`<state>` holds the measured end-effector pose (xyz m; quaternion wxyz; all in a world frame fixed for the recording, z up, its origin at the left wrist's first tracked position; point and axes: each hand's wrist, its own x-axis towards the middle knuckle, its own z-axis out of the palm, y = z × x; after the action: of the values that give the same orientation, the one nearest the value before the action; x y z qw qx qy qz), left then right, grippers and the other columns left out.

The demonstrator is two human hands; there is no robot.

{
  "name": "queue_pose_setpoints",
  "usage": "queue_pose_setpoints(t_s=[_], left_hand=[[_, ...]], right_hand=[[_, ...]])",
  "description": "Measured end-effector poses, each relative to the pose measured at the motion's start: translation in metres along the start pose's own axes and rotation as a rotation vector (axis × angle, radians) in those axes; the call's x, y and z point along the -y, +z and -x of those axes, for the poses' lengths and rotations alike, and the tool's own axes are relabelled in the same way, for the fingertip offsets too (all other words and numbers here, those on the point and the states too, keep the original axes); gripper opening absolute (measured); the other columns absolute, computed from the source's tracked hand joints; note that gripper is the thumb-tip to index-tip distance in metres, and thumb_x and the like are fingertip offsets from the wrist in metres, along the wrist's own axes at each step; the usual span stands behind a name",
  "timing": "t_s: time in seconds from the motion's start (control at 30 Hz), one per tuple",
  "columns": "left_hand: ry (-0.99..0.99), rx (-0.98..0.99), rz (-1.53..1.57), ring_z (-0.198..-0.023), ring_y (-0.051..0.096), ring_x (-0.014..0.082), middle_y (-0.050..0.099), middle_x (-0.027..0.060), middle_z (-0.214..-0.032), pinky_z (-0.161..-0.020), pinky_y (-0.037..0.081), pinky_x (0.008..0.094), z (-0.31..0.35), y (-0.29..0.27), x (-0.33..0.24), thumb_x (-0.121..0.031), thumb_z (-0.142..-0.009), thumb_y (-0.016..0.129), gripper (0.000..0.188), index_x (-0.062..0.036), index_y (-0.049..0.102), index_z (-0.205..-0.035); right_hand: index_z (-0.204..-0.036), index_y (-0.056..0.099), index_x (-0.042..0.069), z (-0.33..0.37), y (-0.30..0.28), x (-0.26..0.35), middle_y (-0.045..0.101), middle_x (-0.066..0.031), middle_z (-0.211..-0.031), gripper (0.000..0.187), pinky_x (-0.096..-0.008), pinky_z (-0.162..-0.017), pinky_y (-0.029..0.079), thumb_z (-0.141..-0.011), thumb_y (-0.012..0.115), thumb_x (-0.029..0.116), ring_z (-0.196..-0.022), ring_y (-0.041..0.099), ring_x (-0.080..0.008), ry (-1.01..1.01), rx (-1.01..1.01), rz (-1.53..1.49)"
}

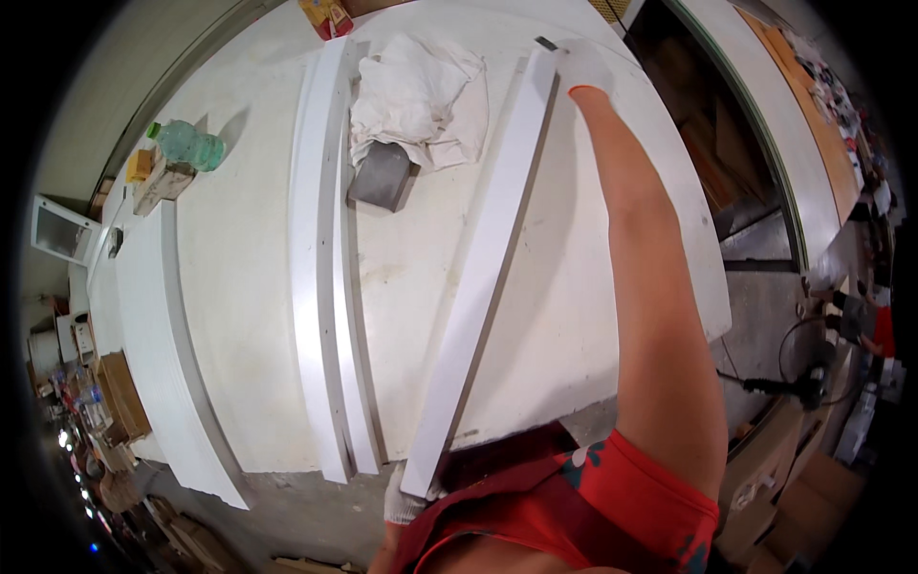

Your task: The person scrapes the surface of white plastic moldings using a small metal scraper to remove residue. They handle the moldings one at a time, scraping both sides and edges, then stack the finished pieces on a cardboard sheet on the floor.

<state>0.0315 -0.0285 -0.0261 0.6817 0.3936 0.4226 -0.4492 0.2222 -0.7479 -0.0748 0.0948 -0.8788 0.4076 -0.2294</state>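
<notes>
A long white board (pixel 483 273) slants across the white table, its near end at my body. My left hand (pixel 406 499), in a white knit glove, is closed around that near end; the board hides part of its fingers. At the far end is my gloved right hand (pixel 585 69), arm stretched out, closed against a small dark block (pixel 546 44) at the board's tip. The pale glove blends with the table, so its separate fingers are hard to make out. Left of this board lie a crumpled white cloth (pixel 411 96) and a grey block (pixel 382 177).
Two narrow white boards (pixel 316 258) lie side by side on the table (pixel 249 316). A wider white board (pixel 177 354) is at the left edge. Behind it stands a green bottle (pixel 189 145) near a yellow block (pixel 140 165). A power tool (pixel 808 385) with a cable is at right.
</notes>
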Motion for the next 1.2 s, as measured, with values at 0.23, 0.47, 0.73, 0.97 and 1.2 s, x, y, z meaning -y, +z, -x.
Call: queue_pose_setpoints(t_s=[0.23,0.47,0.73,0.97,1.2], left_hand=[[0.063,0.222,-0.143,-0.057,0.053,0.0327,0.054,0.0177,-0.063,-0.062,0.05,0.0464,-0.018,-0.052,0.008,-0.044,-0.102,0.025,0.059,0.0049,0.056,-0.09],[0.149,0.31,-0.18,-0.054,0.056,0.0376,0.056,0.0232,-0.062,-0.058,0.051,0.0497,-0.034,-0.075,0.012,-0.053,-0.097,0.034,0.068,0.0102,0.059,-0.095],[-0.135,0.57,0.305,-0.103,0.061,0.0399,0.06,0.0242,-0.118,-0.078,0.057,0.0513,-0.052,-0.097,0.027,-0.04,-0.099,0.045,0.053,0.0037,0.048,-0.13],[-0.073,0.503,0.467,-0.115,0.058,0.0384,0.056,0.0236,-0.13,-0.1,0.045,0.0573,-0.054,-0.071,0.046,-0.038,-0.101,0.041,0.056,0.0041,0.044,-0.138],[-0.123,0.823,0.563,-0.139,0.025,0.0525,0.028,0.0302,-0.151,-0.115,0.022,0.0632,-0.023,-0.044,0.051,-0.035,-0.104,0.029,0.062,0.0099,0.024,-0.146]], right_hand=[[-0.118,0.068,0.016,-0.003,-0.031,0.004,0.065,-0.0152,-0.118,0.037,-0.0439,-0.094,0.047,-0.088,0.048,0.025,-0.109,0.06,-0.0372,-0.139,-0.125,-0.189],[-0.099,0.071,0.008,0.021,0.007,0.006,0.07,-0.0175,-0.091,0.025,-0.042,-0.082,0.051,-0.09,0.048,0.014,-0.088,0.065,-0.0356,-0.579,-0.122,0.349],[-0.114,0.065,0.01,0.316,-0.076,0.104,0.066,-0.01,-0.107,0.031,-0.0388,-0.083,0.05,-0.089,0.05,0.022,-0.099,0.063,-0.0273,-0.734,0.206,0.179],[-0.102,0.065,0.01,0.585,-0.191,0.203,0.066,-0.0097,-0.094,0.025,-0.0414,-0.078,0.051,-0.08,0.056,0.016,-0.087,0.063,-0.0311,-0.923,0.674,-0.77],[-0.121,0.065,0.006,0.427,-0.136,0.14,0.065,-0.0143,-0.096,0.032,-0.0383,-0.079,0.049,-0.094,0.054,0.02,-0.091,0.061,-0.0316,-0.396,0.263,-0.3]])
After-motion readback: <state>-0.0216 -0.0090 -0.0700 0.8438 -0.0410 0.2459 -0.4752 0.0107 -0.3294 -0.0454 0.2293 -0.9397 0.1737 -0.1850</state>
